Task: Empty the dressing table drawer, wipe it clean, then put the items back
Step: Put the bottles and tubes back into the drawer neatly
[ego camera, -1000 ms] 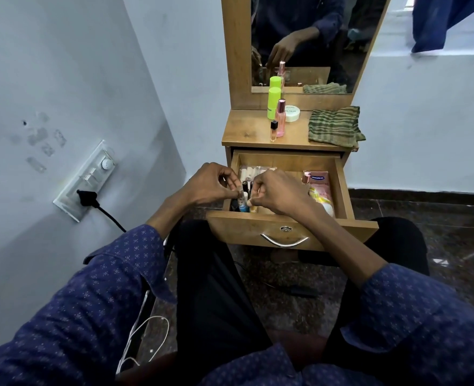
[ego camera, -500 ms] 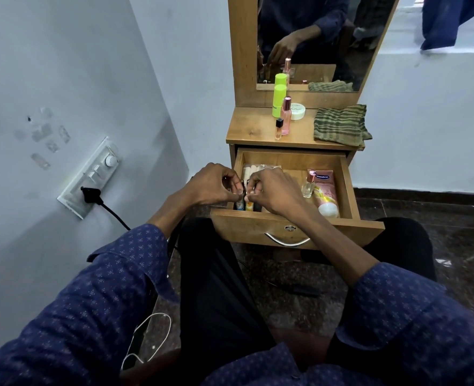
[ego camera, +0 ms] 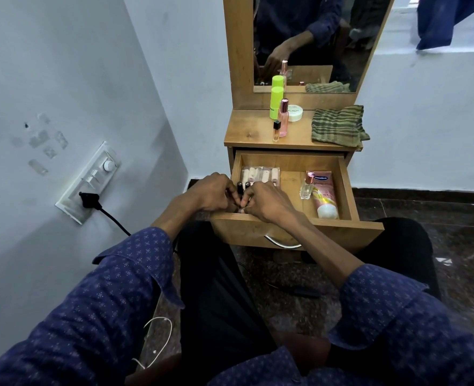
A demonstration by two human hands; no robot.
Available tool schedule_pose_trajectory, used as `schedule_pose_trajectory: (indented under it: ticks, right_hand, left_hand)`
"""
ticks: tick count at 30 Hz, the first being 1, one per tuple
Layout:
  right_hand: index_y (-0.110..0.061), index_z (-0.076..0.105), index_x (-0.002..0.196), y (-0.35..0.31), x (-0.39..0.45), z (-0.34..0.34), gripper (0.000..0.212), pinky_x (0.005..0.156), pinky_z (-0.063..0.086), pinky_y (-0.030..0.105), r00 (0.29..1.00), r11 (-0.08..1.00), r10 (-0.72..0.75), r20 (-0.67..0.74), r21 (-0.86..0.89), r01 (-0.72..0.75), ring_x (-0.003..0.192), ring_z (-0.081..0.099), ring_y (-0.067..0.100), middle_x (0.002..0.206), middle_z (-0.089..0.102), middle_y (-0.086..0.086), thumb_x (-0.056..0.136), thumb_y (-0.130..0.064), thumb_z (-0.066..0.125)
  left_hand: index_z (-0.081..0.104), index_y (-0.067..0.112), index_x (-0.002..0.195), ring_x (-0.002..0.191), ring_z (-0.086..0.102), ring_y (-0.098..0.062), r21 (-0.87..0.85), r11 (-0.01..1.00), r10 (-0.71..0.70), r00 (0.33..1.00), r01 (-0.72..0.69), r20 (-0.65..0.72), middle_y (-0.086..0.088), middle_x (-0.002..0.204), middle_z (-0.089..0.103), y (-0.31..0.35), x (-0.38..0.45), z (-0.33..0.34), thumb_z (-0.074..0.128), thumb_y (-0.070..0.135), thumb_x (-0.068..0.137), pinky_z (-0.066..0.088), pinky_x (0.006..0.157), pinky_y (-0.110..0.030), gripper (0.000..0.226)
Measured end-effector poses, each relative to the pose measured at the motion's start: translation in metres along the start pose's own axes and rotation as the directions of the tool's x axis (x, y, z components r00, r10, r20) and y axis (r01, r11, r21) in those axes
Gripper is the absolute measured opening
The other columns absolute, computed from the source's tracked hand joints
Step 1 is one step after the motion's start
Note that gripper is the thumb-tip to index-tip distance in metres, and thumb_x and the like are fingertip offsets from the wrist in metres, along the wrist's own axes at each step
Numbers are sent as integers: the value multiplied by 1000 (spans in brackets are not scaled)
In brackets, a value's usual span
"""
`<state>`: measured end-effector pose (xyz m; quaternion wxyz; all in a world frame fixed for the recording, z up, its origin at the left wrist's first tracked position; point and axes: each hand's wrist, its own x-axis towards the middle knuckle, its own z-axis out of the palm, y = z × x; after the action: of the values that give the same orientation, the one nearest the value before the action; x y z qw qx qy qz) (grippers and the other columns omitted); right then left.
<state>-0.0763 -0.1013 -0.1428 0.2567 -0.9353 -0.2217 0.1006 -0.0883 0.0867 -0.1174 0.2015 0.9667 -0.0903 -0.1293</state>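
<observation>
The room was a pale-walled corner with a dark stone floor (ego camera: 453, 224), a switch panel (ego camera: 89, 182) on the left wall with a black plug (ego camera: 88, 197) in it. Against the far wall stood a wooden dressing table with a tall mirror (ego camera: 313, 37) above its tabletop (ego camera: 247, 132). Below the tabletop, the drawer (ego camera: 297, 229) was pulled out toward the seated person, whose blue patterned sleeves filled the bottom of the view.

On the right of the tabletop lay a folded green striped cloth (ego camera: 337, 125). To its left stood a lime-green bottle (ego camera: 276, 103), a round white jar (ego camera: 295, 112) just behind a pink spray bottle (ego camera: 283, 118), and a small black-capped vial (ego camera: 276, 130) in front.

Inside the drawer, a pink lotion tube (ego camera: 323, 193) lay along the right side, cap toward the front. A small clear perfume bottle (ego camera: 306, 186) lay touching its left edge. At the back left sat a clear packet of pale sticks (ego camera: 260, 174).

Both hands were down in the front left corner of the drawer, knuckles nearly meeting. The left hand (ego camera: 212, 192) was curled with fingers bent inward, and the right hand (ego camera: 266, 201) was likewise curled, fingertips pinched beside the left. Between them rose the tops of some small dark-capped tubes (ego camera: 243, 186); which hand gripped which tube could not be told, as the fingers hid them.
</observation>
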Motion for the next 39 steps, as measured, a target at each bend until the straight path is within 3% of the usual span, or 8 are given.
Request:
schedule_pose_trajectory:
  ticks: [7,12,16,23,29,34,37,39]
  right_hand:
    - [-24,79,84,16,0,-2,6,104,49,47,999,988,-19,51,154,11,79,73,10,73,75,-9,85,-20,83]
    - [-9,78,93,27,-3,-11,9,70,64,35,999,916,4,49,400,-24,66,75,15,78,80,1,91,-1,75]
    - [-11,76,96,40,-1,-18,10,67,65,39,996,898,80,-33,436,-58,61,73,18,80,79,3,89,-3,77]
    - [-10,73,93,51,-1,-19,12,50,57,25,989,902,143,38,407,-146,54,71,13,70,74,4,88,-3,80]
    - [-12,75,93,53,1,-25,6,58,63,35,989,913,122,-87,400,-77,58,74,19,78,75,4,91,-6,77]
    - [-8,75,97,71,0,-58,4,55,59,28,988,924,114,-103,377,-67,59,70,14,80,75,8,95,-6,74]
    - [-12,76,95,87,-6,-69,10,58,56,27,995,966,98,30,239,-102,67,71,16,81,74,3,91,-4,78]
    - [-22,76,90,99,-8,-68,17,62,53,28,992,995,93,86,10,-94,80,71,17,86,72,-3,84,-9,85]
  left_hand:
    - [85,30,90,71,62,3,-23,1000,-12,1000,12,-3,17,81,74,4,5,5,91,27,74,41,62,-17,17]
    - [85,32,88,79,66,-2,-3,1000,-6,1000,6,19,15,85,76,10,7,8,90,28,76,48,69,-24,14]
    - [85,32,87,85,69,-5,-8,1000,-15,999,15,34,15,88,78,11,9,9,91,30,76,56,78,-30,13]
    - [83,29,82,74,66,1,-24,1000,-8,999,7,-36,20,77,74,16,12,10,93,42,75,43,61,-21,18]
    - [81,32,89,76,68,-1,7,998,55,997,-55,-56,16,82,75,26,16,19,93,38,74,55,68,-29,20]
    - [83,36,96,81,63,-3,123,985,125,992,-122,-16,19,90,74,32,23,24,88,31,79,41,62,-22,18]
    - [84,37,93,83,64,-2,129,983,129,992,-128,-3,21,92,76,31,27,26,87,27,79,40,63,-21,17]
    - [83,35,90,84,65,-3,140,983,122,993,-120,-4,21,92,76,32,29,27,87,28,79,42,64,-22,14]
